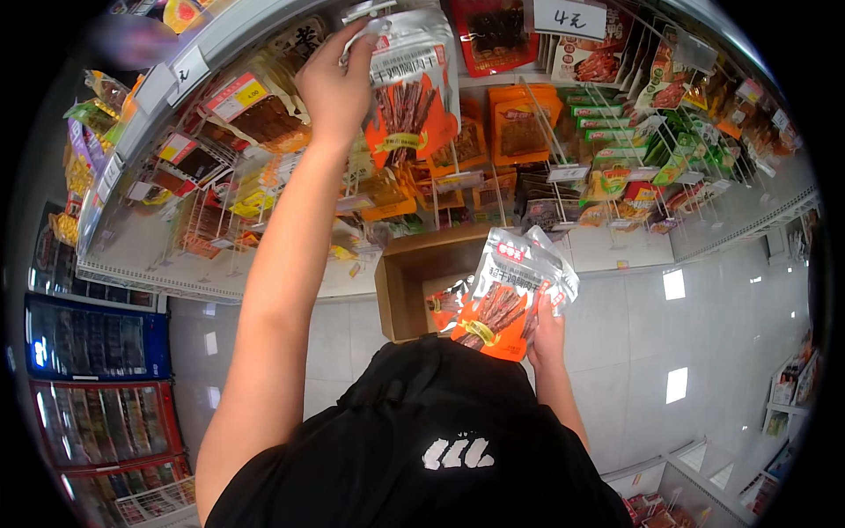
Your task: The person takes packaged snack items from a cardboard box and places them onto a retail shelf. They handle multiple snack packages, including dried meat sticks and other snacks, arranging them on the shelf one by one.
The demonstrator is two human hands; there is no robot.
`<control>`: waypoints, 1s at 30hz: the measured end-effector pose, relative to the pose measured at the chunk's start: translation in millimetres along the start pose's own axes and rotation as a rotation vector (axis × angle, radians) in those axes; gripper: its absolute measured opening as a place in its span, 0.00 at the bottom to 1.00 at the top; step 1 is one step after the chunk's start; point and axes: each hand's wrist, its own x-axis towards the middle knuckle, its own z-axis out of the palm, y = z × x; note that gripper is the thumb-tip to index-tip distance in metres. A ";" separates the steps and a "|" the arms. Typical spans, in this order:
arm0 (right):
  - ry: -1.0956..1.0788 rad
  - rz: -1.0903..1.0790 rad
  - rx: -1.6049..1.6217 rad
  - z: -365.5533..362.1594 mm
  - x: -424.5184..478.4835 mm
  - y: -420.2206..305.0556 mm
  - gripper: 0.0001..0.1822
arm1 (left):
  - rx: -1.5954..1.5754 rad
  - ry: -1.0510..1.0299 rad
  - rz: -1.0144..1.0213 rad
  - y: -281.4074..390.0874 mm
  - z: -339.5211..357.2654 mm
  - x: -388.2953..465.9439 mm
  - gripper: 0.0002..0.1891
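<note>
My left hand [340, 82] is raised to the top row of the rack, its thumb and fingers pinching the top edge of a silver and orange pouch of dried meat strips [406, 99] beside a hook. Low in front of my body, my right hand [546, 330] grips similar silver and orange pouches [508, 297], more than one, overlapping. Behind them an open cardboard box [406, 284] holds more pouches [445, 303] of the same look, partly hidden by the held ones.
Wire hooks with hanging snack packets fill the rack; orange packets [521, 125] and green packets [604, 125] hang to the right. A handwritten price card [569, 18] is at the top. Glass-fronted coolers [99, 336] stand at the left. Grey tiled floor [614, 330] lies below the rack.
</note>
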 end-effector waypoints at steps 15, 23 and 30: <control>-0.091 -0.176 -0.046 15.1 -9.5 -15.3 0.22 | -0.264 -0.616 -0.406 32.9 2.1 -162.9 0.23; -0.239 -0.182 -0.384 4.8 10.3 -8.9 0.24 | -0.663 -0.626 -0.862 60.0 -6.5 -232.1 0.14; -0.217 -0.122 -0.314 25.3 4.2 -12.6 0.25 | -0.596 -0.150 -0.365 57.2 -37.8 -136.2 0.34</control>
